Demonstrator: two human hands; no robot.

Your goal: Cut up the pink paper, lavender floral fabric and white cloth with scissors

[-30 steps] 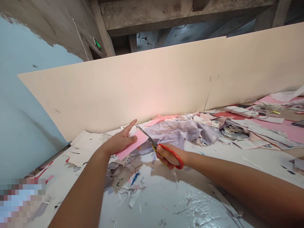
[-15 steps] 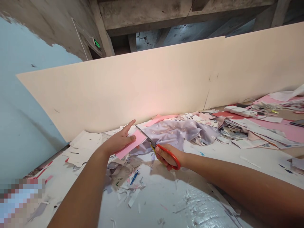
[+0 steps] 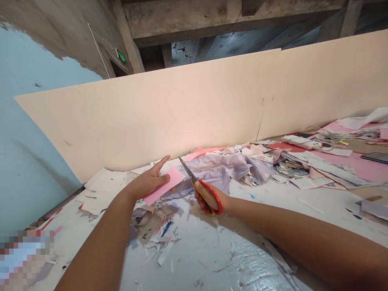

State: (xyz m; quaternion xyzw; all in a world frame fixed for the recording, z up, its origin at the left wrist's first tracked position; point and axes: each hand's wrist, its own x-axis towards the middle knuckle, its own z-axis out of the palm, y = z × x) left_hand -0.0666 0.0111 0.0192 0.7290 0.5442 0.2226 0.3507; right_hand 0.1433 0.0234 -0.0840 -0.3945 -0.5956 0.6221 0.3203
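Between the thumb and fingers of my left hand (image 3: 150, 181) is a piece of pink paper (image 3: 166, 184), with the index finger stretched out above it. My right hand (image 3: 209, 198) grips scissors (image 3: 216, 200) with red and yellow handles. Their metal blades look nearly closed and point up and away, just right of the paper's edge and apart from it. Behind them lies a crumpled lilac cloth-like sheet (image 3: 221, 167) with small white flowers. Paper scraps (image 3: 165, 238) are strewn on the white tabletop below my hands.
A pale upright panel (image 3: 182, 113) stands along the table's back. White sheets (image 3: 104, 188) lie at the left. Stacked paper strips (image 3: 306, 167), a white power strip (image 3: 301, 141) with cables, pink sheets (image 3: 342, 163) and a dark phone-like object (image 3: 376, 157) lie at the right.
The scissors have come away from the pink paper's edge, where the blades were lying, and their blades have swung more upright. My left hand still holds the paper. The view has shifted slightly.
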